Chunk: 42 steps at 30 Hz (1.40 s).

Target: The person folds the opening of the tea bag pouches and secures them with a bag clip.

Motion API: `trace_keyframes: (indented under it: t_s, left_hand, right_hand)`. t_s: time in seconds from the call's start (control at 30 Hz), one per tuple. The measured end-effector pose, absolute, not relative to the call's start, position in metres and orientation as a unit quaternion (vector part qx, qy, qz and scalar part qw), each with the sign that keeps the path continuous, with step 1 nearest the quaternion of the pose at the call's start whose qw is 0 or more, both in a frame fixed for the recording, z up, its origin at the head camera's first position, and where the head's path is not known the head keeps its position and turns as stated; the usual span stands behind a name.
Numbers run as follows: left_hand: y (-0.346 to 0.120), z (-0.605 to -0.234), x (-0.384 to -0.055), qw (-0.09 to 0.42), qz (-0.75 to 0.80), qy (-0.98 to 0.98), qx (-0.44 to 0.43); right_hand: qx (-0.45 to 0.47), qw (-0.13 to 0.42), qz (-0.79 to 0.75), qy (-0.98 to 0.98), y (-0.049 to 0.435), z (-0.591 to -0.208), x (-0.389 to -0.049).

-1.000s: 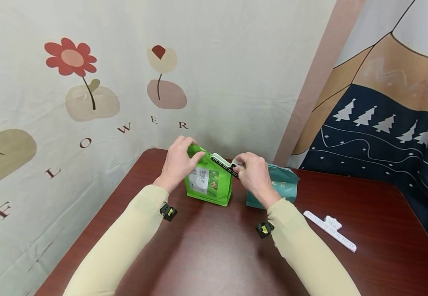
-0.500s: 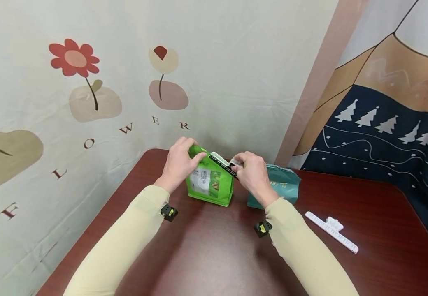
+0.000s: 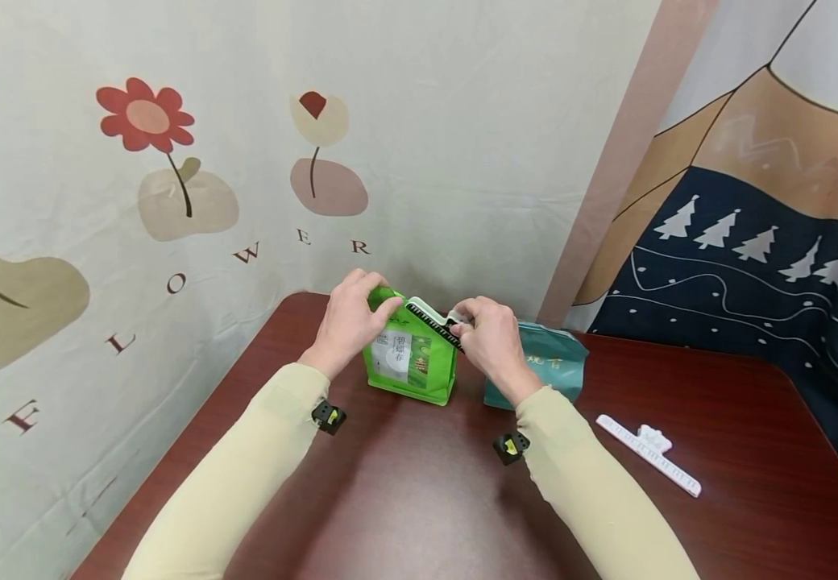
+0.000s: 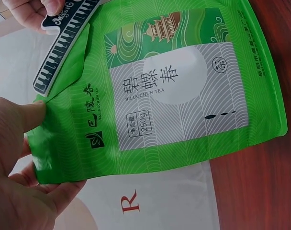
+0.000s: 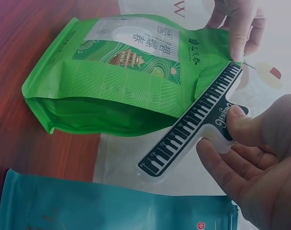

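Note:
A green tea bag stands upright on the table. My left hand pinches its upper left corner between thumb and fingers, as the left wrist view also shows. My right hand pinches the tab of a black-and-white clip with a piano-key pattern. That clip lies slantwise over the bag's top right edge, its far end close to my left thumb. Whether its jaws bite the bag all along cannot be made out. Behind my right hand stands a teal bag, partly hidden by it.
A white clip lies on the dark red wooden table, right of my right forearm. A printed cloth backdrop rises directly behind the table's far edge.
The piano-key clip has shifted very slightly left along the green bag's top with my right hand. My left hand keeps its grip on the corner.

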<state>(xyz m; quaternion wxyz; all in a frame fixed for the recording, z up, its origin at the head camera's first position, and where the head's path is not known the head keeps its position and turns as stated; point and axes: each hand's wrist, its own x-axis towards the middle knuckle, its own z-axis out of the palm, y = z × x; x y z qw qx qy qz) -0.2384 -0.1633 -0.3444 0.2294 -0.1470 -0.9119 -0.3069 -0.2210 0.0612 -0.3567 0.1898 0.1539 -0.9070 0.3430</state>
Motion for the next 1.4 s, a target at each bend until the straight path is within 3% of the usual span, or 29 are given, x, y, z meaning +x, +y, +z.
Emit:
trace_keyframes:
  t_s: [0.43, 1.4]
  left_hand:
    - [-0.162, -0.345, -0.239, 0.242, -0.302, -0.909, -0.155]
    - [-0.163, -0.347, -0.236, 0.249, -0.299, -0.907, -0.163]
  right_hand:
    - [0.157, 0.209, 0.345, -0.901, 0.058, -0.356, -0.224]
    - [0.137, 0.196, 0.378, -0.895, 0.051, -0.352, -0.225]
